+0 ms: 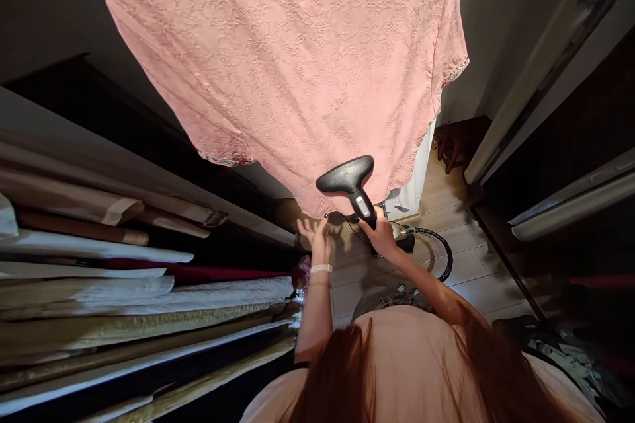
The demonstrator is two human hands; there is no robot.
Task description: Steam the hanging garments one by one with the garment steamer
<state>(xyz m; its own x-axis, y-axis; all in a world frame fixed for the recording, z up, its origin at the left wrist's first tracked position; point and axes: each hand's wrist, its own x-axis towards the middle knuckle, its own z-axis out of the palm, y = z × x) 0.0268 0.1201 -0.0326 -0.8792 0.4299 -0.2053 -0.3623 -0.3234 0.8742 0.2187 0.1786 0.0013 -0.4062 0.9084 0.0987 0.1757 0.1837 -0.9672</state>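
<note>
A pink textured short-sleeved top point(297, 79) hangs in front of me, with patterned trim at its sleeve edges. My right hand point(381, 234) is closed around the handle of a black garment steamer point(347, 175). The steamer's wide head lies over the lower part of the top, close to the hem; whether it presses on the cloth I cannot tell. Just below the hem is my left hand point(316, 236), open, fingers apart, with its thumb near or touching the cloth edge. A pale band point(321, 268) circles the left wrist.
Ribbed black hose point(449, 254) curves over the tiled floor point(466, 264) to the right of my hand. On the left hang several garments point(149, 291) in a row. A small wooden stool point(454, 145) stands behind, right of a white panel point(421, 172).
</note>
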